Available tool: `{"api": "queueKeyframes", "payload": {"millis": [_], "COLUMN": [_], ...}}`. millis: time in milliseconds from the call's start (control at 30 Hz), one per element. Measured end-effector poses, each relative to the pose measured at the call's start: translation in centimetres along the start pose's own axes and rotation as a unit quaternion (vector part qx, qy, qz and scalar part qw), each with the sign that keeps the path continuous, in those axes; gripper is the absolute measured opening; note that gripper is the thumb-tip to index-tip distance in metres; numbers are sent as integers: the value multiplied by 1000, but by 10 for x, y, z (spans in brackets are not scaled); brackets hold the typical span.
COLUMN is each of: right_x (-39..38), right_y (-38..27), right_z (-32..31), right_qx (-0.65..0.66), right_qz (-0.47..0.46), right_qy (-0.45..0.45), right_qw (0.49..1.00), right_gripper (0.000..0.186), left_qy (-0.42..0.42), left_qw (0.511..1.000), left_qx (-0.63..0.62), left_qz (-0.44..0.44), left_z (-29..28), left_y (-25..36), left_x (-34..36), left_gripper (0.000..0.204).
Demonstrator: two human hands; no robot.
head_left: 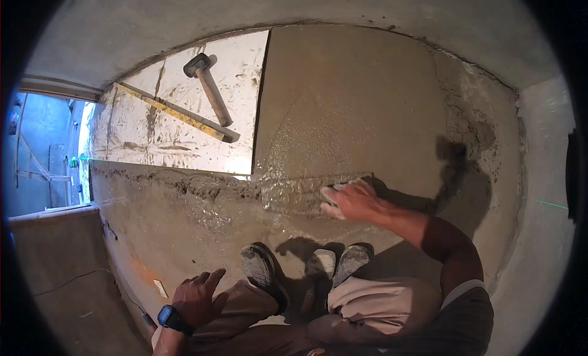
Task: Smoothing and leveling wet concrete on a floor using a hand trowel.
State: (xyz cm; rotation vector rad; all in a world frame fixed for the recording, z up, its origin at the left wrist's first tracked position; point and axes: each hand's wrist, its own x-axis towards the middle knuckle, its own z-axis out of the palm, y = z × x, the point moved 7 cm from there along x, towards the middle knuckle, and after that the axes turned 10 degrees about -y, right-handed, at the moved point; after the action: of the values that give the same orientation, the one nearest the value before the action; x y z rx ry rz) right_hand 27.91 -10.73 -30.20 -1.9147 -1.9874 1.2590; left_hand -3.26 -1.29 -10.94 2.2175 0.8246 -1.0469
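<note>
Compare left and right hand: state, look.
Left hand is open, holding nothing visible; right hand is curled on a flat, smeared tool. Left hand has a dark watch at its wrist; right hand shows none. Both are ungloved.

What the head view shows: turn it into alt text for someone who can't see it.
A person's right hand grips a flat, mortar-coated tool on wet mortar. The open left hand holds nothing. At upper left, a mallet and a yellow bar lie on smeared white tiling.
</note>
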Motion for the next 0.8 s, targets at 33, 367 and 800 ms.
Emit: {"api": "queueKeyframes", "payload": {"millis": [33,367,800], "right_x": [4,-13,40], "right_y": [11,136,98], "right_z": [2,-117,-120], "right_qx": [-1,-6,55], "right_qz": [3,279,199], "right_qy": [1,231,130], "right_qw": [1000,932,970], "right_gripper": [46,52,54], "left_qy": [-2,12,17], "left_qw": [1000,1000,1000], "left_qx": [2,-11,-1], "left_qz": [1,9,20], "left_z": [1,0,-3], "left_y": [0,6,7], "left_x": [0,-8,-12], "left_gripper": [58,56,57]}}
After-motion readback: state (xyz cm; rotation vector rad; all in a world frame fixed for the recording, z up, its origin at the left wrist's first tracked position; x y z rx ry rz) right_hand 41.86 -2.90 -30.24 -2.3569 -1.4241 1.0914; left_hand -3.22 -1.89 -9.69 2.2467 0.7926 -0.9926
